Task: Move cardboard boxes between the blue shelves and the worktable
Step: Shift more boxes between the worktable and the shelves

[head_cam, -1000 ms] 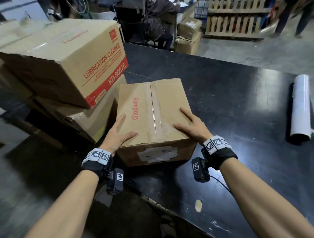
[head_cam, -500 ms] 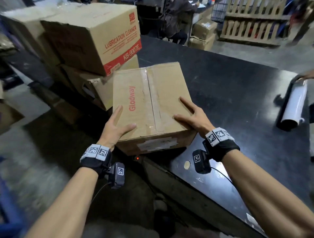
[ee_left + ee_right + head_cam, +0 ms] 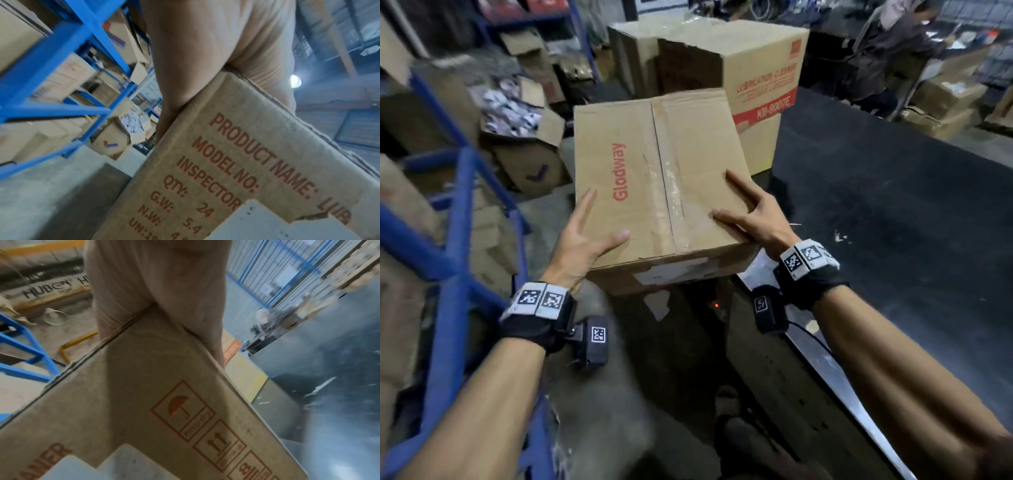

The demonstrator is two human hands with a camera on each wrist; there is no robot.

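Now hands (image 3: pixel 671 233) grip Glodway box (image 3: pixel 654 178) off worktable (image 3: pixel 893 222).

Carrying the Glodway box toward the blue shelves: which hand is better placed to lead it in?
Left, probably. The left hand grips the box on the side beside the blue shelves; the right hand holds the side nearer the worktable.

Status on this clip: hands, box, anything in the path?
Left hand and right hand grip the Glodway box at its near corners. Box lifted, off the worktable. Blue shelf frame close on the left.
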